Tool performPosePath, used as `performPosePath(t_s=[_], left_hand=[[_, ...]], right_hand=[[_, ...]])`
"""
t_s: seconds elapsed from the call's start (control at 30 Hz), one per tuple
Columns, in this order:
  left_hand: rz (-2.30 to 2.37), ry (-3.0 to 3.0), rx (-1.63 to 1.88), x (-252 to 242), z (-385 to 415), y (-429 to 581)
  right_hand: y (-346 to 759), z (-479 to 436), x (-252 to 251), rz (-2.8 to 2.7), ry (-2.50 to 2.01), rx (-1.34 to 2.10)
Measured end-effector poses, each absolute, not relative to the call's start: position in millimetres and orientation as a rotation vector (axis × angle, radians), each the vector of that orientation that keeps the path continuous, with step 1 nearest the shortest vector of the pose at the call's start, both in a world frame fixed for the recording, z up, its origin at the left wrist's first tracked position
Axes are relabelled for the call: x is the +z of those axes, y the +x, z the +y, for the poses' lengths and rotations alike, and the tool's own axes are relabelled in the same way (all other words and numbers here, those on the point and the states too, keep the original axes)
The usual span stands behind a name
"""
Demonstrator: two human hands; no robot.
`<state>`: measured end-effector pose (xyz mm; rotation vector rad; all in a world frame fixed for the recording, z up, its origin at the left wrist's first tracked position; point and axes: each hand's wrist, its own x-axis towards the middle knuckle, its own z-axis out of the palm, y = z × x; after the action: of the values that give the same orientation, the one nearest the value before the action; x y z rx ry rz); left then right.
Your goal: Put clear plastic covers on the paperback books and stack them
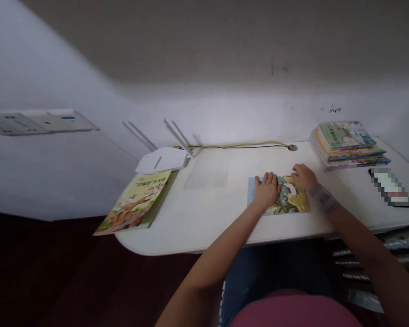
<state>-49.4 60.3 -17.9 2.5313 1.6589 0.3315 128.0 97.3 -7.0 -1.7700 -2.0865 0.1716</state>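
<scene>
A thin picture book (288, 206) with a colourful animal cover lies flat near the front of the white table. My left hand (267, 190) rests on its left half, fingers stretched out and palm down. At the book's upper right corner is my right hand (305, 177), its fingers curled in a pinch at the edge; the fingertips show only in part. A clear band circles my right wrist.
Stacked books (347, 145) stand at the back right, with a phone (391, 188) in front. A white router (162, 160) with antennas sits left. Another picture book (136, 200) overhangs the table's left edge. A yellow cable (238, 144) runs along the wall to a hole.
</scene>
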Motion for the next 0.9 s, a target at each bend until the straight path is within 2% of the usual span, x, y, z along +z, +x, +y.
performPosePath(t_s=[0.1, 0.23, 0.7, 0.9], left_hand=[[1.645, 2.528, 0.309, -17.1, 60.6, -51.4], [1.593, 2.552, 0.229, -16.3, 62.6, -59.6], [1.846, 2.483, 0.328, -7.4, 73.8, -102.8], [1.849, 1.985, 0.646, -6.4, 106.4, -101.2]], right_hand=[[108.1, 79.4, -11.7, -2.277, -1.504, -0.014], [99.8, 59.6, -27.5, -2.564, -1.293, -0.054], [136.4, 56.0, -36.7, -2.527, -1.511, -0.109], [132.9, 52.5, -34.4, -2.487, -1.531, -0.092]])
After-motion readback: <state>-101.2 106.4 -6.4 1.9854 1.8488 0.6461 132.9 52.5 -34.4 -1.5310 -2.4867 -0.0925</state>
